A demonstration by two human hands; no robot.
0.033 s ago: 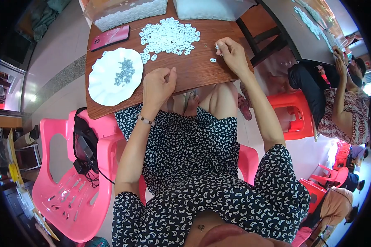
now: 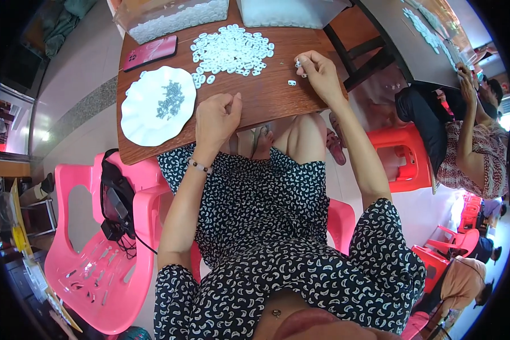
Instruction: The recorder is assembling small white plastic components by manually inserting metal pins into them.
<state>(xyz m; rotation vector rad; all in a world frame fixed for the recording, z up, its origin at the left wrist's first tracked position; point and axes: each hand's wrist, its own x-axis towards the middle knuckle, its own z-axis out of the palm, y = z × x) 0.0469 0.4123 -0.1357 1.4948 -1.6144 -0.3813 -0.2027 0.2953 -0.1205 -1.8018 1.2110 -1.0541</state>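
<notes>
R hand [image 2: 321, 73]: thumb + index fingers pinching a held white pc [image 2: 298, 64], partly hidden, R side of worktop [image 2: 266, 90]. L hand [image 2: 216, 120]: fingers curled in near front edge; can't tell if anything's inside. Lone white pc [image 2: 292, 83] flat just below R fingertips. Main pile [image 2: 232, 50] of same pcs, back-ctr. Wavy plate [image 2: 135, 116] w/ small grey bits [image 2: 171, 101] at L, phone [image 2: 150, 52] behind. Step in hand (my read): one-handed handling of a single pc. Next move prob. calls for steady pinch, fine fingertip ctrl; L hand looks available.
</notes>
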